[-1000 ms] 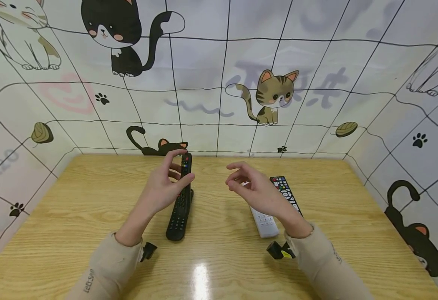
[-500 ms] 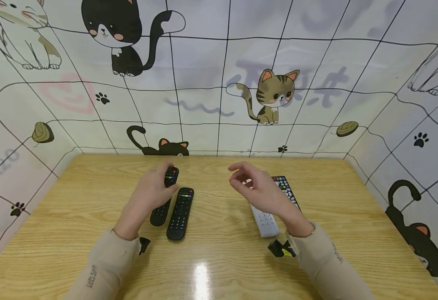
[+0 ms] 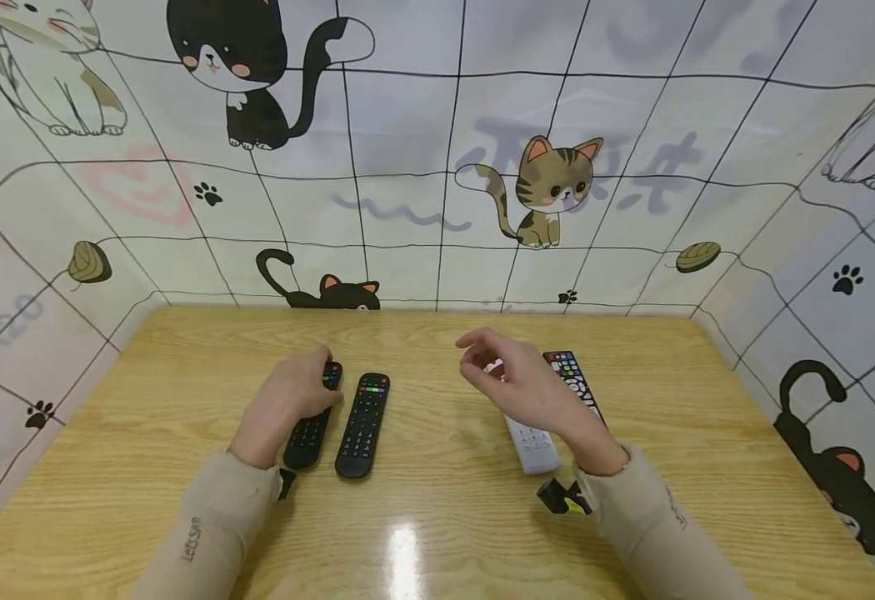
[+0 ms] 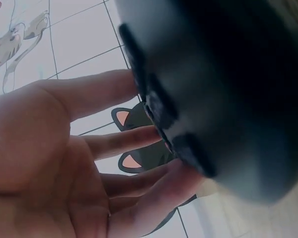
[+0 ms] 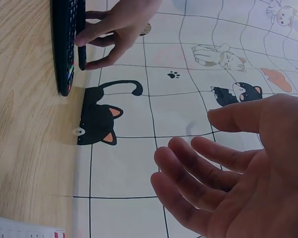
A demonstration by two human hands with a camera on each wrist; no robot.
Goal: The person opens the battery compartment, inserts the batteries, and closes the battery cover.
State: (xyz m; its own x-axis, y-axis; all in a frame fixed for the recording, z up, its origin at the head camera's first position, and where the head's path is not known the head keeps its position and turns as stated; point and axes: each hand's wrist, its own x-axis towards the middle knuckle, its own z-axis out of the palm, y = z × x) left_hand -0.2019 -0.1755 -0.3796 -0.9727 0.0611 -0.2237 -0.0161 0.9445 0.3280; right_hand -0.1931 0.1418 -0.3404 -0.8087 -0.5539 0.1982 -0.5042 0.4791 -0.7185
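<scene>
My left hand (image 3: 282, 402) grips a slim black remote control (image 3: 307, 437) by its upper part, thumb along the right edge and fingers at the far end. In the left wrist view the near end of this remote control (image 4: 228, 99) looms large and blurred. A matching black remote control (image 3: 362, 429) lies just to its right on the table. My right hand (image 3: 523, 383) hovers with relaxed, slightly bent fingers and nothing in them. Beneath it, partly covered, is a white remote control (image 3: 533, 448). Beside that lies a black remote control with white buttons (image 3: 576, 375), also partly hidden by the hand.
All of this is on a light wood table (image 3: 437, 533). Cat-printed sheeting (image 3: 407, 125) rises behind the table and along both sides. Small black camera mounts (image 3: 555, 496) stick out below the wrists.
The left hand has carried its black remote control left and down from above the matching one, now beside it at the table. The right hand has stayed in place.
</scene>
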